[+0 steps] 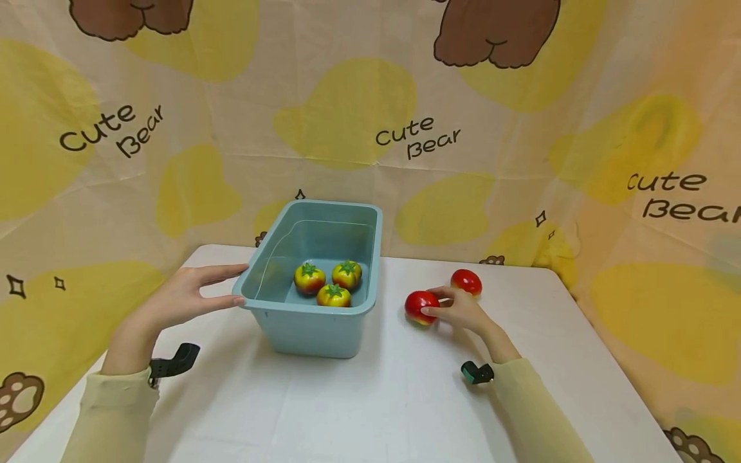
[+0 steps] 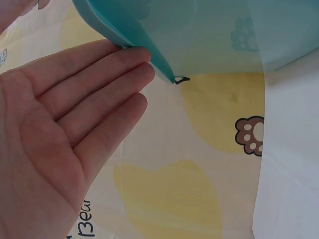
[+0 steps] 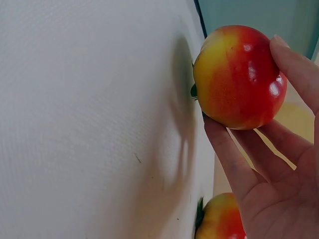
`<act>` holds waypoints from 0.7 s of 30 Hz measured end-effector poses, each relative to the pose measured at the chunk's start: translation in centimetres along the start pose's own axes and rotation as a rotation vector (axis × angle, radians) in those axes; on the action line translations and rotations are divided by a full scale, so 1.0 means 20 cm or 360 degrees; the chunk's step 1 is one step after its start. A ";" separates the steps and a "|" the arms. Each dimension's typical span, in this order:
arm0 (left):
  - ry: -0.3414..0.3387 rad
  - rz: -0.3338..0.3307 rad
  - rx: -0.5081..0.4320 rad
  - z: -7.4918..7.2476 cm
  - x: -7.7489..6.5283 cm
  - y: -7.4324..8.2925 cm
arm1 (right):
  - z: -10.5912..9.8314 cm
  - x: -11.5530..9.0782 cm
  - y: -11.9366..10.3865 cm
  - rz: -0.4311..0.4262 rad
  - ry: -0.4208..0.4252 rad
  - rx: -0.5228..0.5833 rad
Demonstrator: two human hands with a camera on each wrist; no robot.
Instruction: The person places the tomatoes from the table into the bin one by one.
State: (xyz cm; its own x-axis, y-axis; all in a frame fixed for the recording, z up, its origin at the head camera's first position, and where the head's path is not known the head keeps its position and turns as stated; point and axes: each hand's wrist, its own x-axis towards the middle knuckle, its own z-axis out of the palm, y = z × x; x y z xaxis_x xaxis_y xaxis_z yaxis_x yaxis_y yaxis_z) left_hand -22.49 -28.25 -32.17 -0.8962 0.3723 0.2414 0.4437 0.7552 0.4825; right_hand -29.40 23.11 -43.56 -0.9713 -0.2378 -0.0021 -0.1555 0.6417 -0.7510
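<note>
My right hand (image 1: pixel 463 310) holds a red and yellow tomato (image 3: pixel 239 77) between thumb and fingertips. Its green stem end faces down, close over the white tabletop. Just behind that hand lies a second tomato (image 1: pixel 466 281), also red side up. To the left stands a blue-grey plastic bin (image 1: pixel 312 331) with three tomatoes inside, among them one yellow-red tomato (image 1: pixel 347 275), their green leaves on top. My left hand (image 1: pixel 182 296) has its fingers straight, touching the rim at the bin's left front corner. In the left wrist view the fingertips (image 2: pixel 142 54) meet the bin's rim.
A white table (image 1: pixel 359 411) carries everything, its right edge sloping away beyond the right arm. Behind and at both sides hangs a yellow and beige cloth (image 1: pixel 347 109) printed with bears and lettering. A dark wrist camera (image 1: pixel 175 361) sits at the left wrist.
</note>
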 end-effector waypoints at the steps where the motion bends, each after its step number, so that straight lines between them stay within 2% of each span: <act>1: 0.0003 0.0003 0.0002 0.00 0.00 0.00 | 0.00 0.00 0.00 -0.0011 0.0002 0.0001; 9: 0.0008 0.0014 -0.0005 0.00 0.00 0.00 | -0.04 -0.01 -0.02 -0.0106 0.0037 -0.0028; 21: 0.0014 0.0025 0.0009 0.00 0.00 0.00 | -0.11 -0.02 -0.10 -0.0151 0.0031 -0.0031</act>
State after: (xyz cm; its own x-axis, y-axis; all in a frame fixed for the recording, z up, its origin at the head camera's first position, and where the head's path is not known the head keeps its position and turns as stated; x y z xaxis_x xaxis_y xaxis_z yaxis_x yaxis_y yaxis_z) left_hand -22.51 -28.28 -32.09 -0.8891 0.3793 0.2562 0.4576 0.7525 0.4737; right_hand -29.21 23.59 -40.57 -0.9554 -0.2840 0.0813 -0.2501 0.6312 -0.7342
